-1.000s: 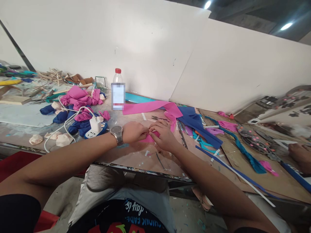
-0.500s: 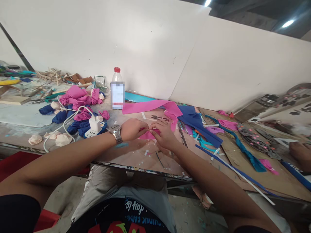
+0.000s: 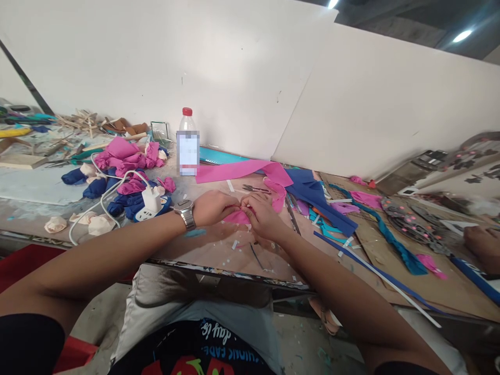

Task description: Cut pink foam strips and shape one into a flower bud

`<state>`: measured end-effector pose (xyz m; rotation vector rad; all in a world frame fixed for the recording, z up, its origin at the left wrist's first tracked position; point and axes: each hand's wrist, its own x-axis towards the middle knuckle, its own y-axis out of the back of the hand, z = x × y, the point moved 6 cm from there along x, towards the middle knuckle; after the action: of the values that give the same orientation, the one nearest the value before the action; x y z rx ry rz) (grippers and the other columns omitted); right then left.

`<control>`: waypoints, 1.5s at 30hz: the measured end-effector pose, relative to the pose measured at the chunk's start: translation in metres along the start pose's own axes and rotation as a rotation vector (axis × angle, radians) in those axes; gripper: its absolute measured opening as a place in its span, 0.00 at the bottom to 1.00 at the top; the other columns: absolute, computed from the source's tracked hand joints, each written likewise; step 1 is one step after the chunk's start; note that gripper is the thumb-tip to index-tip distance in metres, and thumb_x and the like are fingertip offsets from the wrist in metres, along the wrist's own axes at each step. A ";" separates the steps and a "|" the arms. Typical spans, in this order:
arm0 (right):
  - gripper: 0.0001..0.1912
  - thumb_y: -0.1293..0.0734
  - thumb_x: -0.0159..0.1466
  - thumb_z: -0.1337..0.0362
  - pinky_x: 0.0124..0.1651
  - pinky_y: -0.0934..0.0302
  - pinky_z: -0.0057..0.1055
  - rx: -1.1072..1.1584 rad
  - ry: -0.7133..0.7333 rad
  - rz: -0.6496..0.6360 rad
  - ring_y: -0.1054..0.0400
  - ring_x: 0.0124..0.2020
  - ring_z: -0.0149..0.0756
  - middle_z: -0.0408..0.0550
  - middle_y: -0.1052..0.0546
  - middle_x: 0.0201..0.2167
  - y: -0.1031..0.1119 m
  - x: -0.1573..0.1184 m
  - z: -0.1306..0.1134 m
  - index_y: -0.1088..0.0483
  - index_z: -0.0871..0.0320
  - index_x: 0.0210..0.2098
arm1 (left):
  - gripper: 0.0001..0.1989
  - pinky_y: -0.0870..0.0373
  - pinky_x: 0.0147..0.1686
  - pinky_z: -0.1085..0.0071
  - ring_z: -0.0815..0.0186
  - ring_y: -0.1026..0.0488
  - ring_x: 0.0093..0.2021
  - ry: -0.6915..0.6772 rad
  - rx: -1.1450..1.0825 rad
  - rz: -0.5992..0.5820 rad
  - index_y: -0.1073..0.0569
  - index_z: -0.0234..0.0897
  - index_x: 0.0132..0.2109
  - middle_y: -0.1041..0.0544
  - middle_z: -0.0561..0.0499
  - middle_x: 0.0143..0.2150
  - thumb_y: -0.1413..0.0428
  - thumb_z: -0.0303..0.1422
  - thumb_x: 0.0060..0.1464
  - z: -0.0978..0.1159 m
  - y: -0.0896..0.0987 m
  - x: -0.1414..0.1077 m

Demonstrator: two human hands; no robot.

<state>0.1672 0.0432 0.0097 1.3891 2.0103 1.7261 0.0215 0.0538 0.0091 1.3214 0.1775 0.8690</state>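
My left hand (image 3: 214, 207), with a metal watch (image 3: 186, 212) on the wrist, is closed in a pinch at the middle of the table. Opposite it, my right hand (image 3: 261, 212) is pinched too, and the fingertips of both meet. Between them is a pink fabric strip (image 3: 236, 216), partly covered by my fingers. Its lower part hangs or lies just under the hands; which one I cannot tell. Behind my right hand a longer pink strip (image 3: 242, 170) lies folded across the table, near small dark scissors (image 3: 255, 189).
Left are crumpled pink (image 3: 124, 152) and blue fabric pieces (image 3: 94, 187), a power strip (image 3: 150, 209) with a white cable, and a red-capped bottle (image 3: 188, 122). Blue fabric (image 3: 312, 192) and a white stick (image 3: 390, 286) lie right. Another person's hand (image 3: 482, 242) is at far right.
My right fingers have curled in slightly at the pinch, and the hands stay together on the pink strip. The view has shifted very slightly.
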 end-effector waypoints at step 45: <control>0.05 0.33 0.69 0.64 0.52 0.44 0.41 0.016 0.139 0.087 0.24 0.36 0.37 0.43 0.16 0.35 0.007 -0.002 -0.001 0.23 0.53 0.39 | 0.15 0.45 0.29 0.72 0.70 0.39 0.27 0.128 -0.511 -0.256 0.24 0.34 0.34 0.30 0.55 0.25 0.49 0.38 0.63 -0.014 -0.014 0.001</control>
<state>0.1709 0.0402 0.0150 1.4183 2.0665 1.8969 0.0204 0.0659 -0.0068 0.7484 0.2029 0.7183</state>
